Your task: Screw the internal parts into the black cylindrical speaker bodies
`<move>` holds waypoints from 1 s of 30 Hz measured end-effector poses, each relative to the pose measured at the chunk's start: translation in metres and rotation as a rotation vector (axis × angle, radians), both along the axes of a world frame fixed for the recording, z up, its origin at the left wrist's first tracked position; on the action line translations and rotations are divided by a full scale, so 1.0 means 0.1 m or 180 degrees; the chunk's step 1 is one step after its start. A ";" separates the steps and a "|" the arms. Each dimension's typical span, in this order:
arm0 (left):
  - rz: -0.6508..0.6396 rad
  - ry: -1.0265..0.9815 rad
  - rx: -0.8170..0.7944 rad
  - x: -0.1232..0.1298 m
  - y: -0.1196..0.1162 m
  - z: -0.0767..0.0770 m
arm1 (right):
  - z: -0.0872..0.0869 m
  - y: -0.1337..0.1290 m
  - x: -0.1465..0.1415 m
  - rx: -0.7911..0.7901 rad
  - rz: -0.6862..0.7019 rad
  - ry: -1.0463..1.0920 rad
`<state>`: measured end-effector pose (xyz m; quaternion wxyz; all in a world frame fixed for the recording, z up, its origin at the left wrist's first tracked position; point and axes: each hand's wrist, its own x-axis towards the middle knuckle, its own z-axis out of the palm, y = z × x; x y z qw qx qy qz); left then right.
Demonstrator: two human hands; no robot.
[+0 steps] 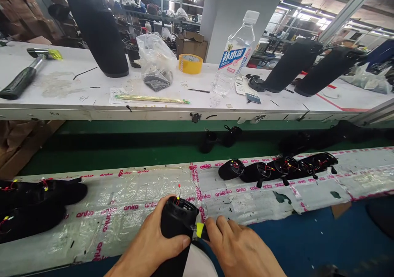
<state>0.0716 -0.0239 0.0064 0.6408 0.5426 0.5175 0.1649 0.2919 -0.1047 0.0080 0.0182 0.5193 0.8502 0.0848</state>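
My left hand (156, 240) wraps round a black tube-shaped housing (177, 219), thumb across its front. The housing stands tilted, with its top end up, and a thin wire with a red tip (179, 188) sticks out of that end. My right hand (235, 244) is closed round a small hand tool with a black and yellow-green handle (200, 230). Its metal end meets the right side of the housing just below the rim; the exact tip is hidden, so I cannot tell what kind of tool it is.
Similar black housings with wires lie on the plastic-covered bench (147, 186), left (46, 199) and right (258, 172). Behind, the white shelf (101, 90) carries a hammer (24, 76), a plastic bottle (230, 59), a yellow tape roll (190, 64), a plastic bag (155, 59) and upright black housings (101, 35).
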 end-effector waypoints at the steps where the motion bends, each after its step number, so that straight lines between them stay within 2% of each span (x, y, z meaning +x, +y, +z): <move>1: 0.0007 0.0060 0.0032 0.00 0.00 0.01 | 0.02 0.00 -0.01 -0.0015 0.0012 -0.0039; 4: -0.0045 0.0232 0.0198 0.00 -0.02 0.00 | 0.05 0.04 -0.05 -0.0125 0.0054 -0.0174; 7: 0.0060 0.0287 0.0251 -0.02 -0.02 -0.04 | 0.02 0.09 -0.06 -0.0271 0.0009 -0.0158; 13: -0.0197 -0.0679 0.0008 -0.05 0.06 -0.15 | -0.13 0.18 0.03 -0.0410 -0.0017 0.0991; 16: -0.0233 -0.0766 -0.0006 -0.04 0.11 -0.16 | -0.13 0.19 0.06 -0.0345 -0.0089 0.1308; 23: -0.0128 -0.0667 -0.0002 -0.04 0.10 -0.17 | -0.17 0.18 0.00 -0.0320 0.0006 0.0934; 30: -0.0181 -0.0530 -0.0125 -0.02 0.11 -0.08 | -0.13 0.19 0.01 -0.0355 0.0054 0.0787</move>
